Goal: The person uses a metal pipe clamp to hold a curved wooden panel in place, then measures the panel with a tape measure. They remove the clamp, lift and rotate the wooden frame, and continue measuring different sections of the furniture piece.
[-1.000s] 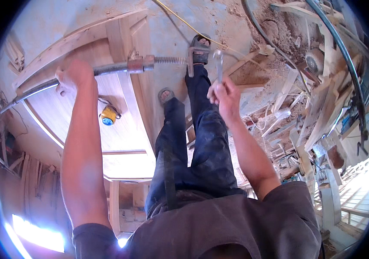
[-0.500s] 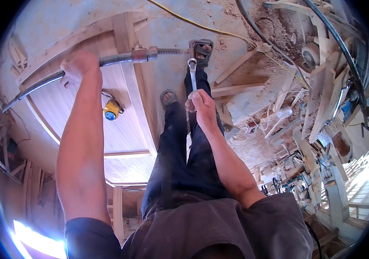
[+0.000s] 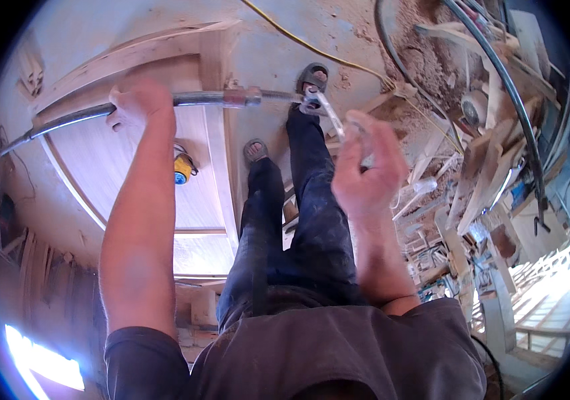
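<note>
While left hand [image 3: 135,103] grips the stiff, heavy-looking pipe clamp [image 3: 165,103] over the door panel's [image 3: 125,180] top edge, right hand [image 3: 365,170] pinches a wrench [image 3: 330,115] mid-handle, looks slippery.

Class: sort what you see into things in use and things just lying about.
In use:
left hand on long bar clamp
right hand with wrench
wooden door frame

Lying about:
yellow tape measure
yellow cord
wood offcuts
</note>
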